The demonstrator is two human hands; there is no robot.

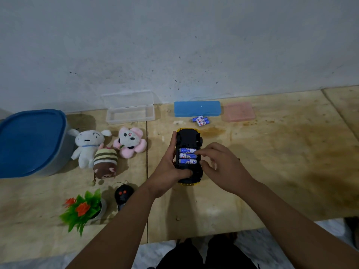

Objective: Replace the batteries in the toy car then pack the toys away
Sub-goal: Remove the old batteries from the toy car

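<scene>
A yellow toy car [188, 137] lies upside down on the wooden table, its black underside up and its battery bay open. Three blue batteries [186, 156] lie side by side in the bay. My left hand [168, 167] grips the car's left side, thumb on the underside near the rear. My right hand [223, 167] hovers over the car's right side, with its fingertips on the right ends of the batteries. Several loose blue batteries [200, 120] lie beyond the car. The battery cover is not visible.
A large blue-lidded tub [29, 142] stands at the left. Beside it lie a white plush [87, 147], a striped brown plush [104, 164] and a pink plush [129, 142]. A clear open case [130, 113], blue case [197, 108], pink case [239, 112], black remote [122, 195] and plastic plant [83, 208] are also there.
</scene>
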